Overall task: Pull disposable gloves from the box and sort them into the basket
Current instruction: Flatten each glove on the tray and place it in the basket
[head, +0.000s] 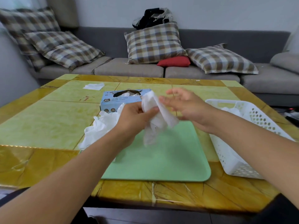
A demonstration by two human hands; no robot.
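My left hand (134, 115) pinches a crumpled white glove (155, 117) and holds it above the green mat (160, 157). Just to the right of the glove, my right hand (182, 105) is open with its fingers spread, blurred, holding nothing. The blue glove box (116, 99) lies behind my hands, white gloves showing in its top opening. A pile of loose white gloves (98, 126) lies left of the mat, partly hidden by my left forearm. The white perforated basket (234, 156) stands at the right with some white gloves inside.
A white paper scrap (94, 86) lies on the far left of the yellow-green table (48, 120). Behind the table runs a grey sofa (129, 68) with plaid cushions and a red cushion (174, 61).
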